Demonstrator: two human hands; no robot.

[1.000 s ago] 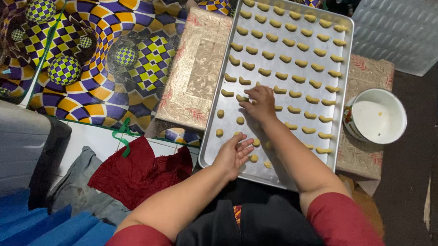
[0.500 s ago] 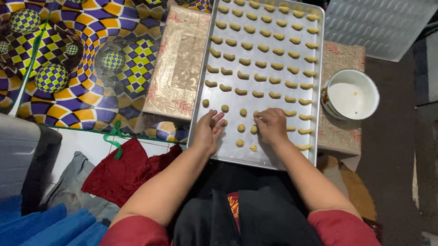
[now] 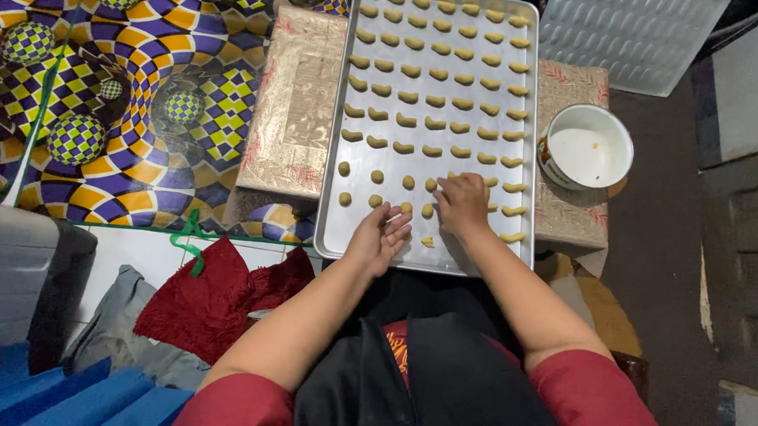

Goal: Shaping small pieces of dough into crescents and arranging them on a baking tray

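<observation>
Both hands work over the baking tray (image 3: 332,228), rows of pale dough pieces (image 3: 433,97) filling its far part. Left hand (image 3: 378,236) lies palm-up at the near rim, fingers loosely apart; right hand (image 3: 462,203) presses fingers together on a dough piece (hidden beneath). White bowl (image 3: 584,147) sits right of the tray.

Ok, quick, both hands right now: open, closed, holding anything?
Left hand: open, palm up over the baking tray, holding nothing visible.
Right hand: palm down on the dough pieces; cannot tell if it grips one.
</observation>
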